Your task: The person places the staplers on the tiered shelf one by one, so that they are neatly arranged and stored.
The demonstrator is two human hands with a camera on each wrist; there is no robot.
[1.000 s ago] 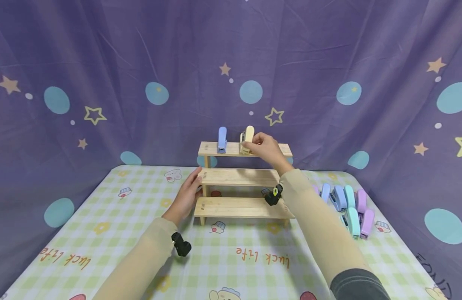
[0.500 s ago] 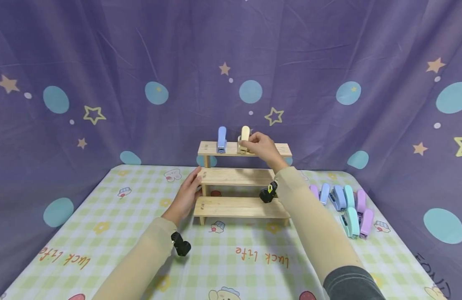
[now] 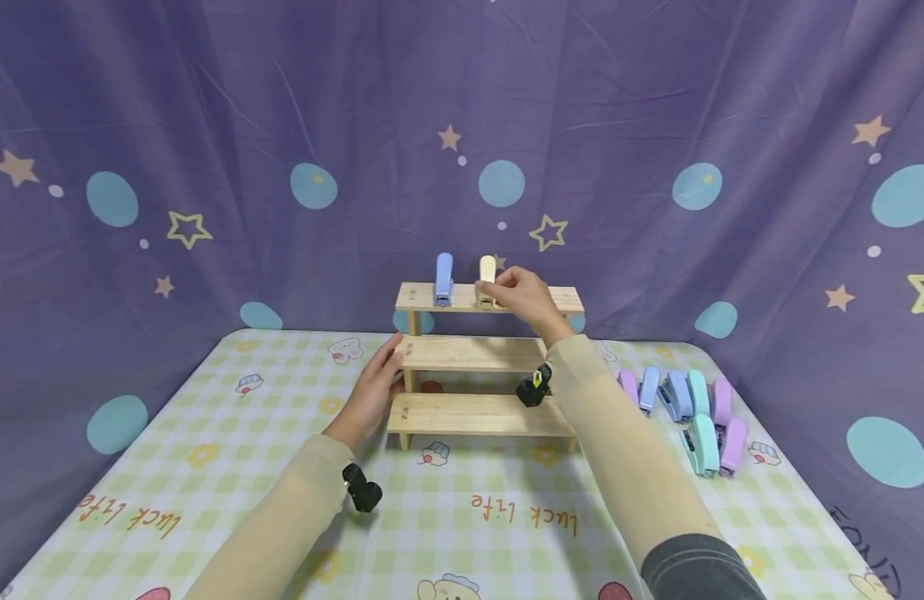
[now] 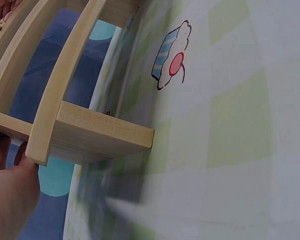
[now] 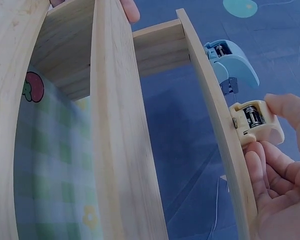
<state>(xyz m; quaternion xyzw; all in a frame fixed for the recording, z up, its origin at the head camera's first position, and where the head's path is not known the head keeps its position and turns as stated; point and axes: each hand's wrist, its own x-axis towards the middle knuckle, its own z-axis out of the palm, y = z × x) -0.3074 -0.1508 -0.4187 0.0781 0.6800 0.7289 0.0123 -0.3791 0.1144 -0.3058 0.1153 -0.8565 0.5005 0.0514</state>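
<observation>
A three-tier wooden shelf (image 3: 476,354) stands on the table. At its left side my left hand (image 3: 373,383) grips the end of the middle tier; in the left wrist view its fingers (image 4: 1,152) bend in behind the wood. My right hand (image 3: 529,296) pinches a pale yellow stapler (image 3: 487,279) between thumb and fingers, upright over the top board. The right wrist view shows this yellow stapler (image 5: 257,122) with its front end right at the board's edge. To its left, a blue stapler (image 3: 443,279) stands on the same board, untouched.
Several purple, blue and mint staplers (image 3: 705,446) stand grouped on the table right of the shelf, beside my right forearm. A checkered cloth (image 3: 267,450) covers the table. A purple curtain (image 3: 387,208) hangs close behind the top board.
My right hand has shifted the yellow stapler slightly left along the top board and turned it to face straighter forward. The left hand has stayed on the shelf.
</observation>
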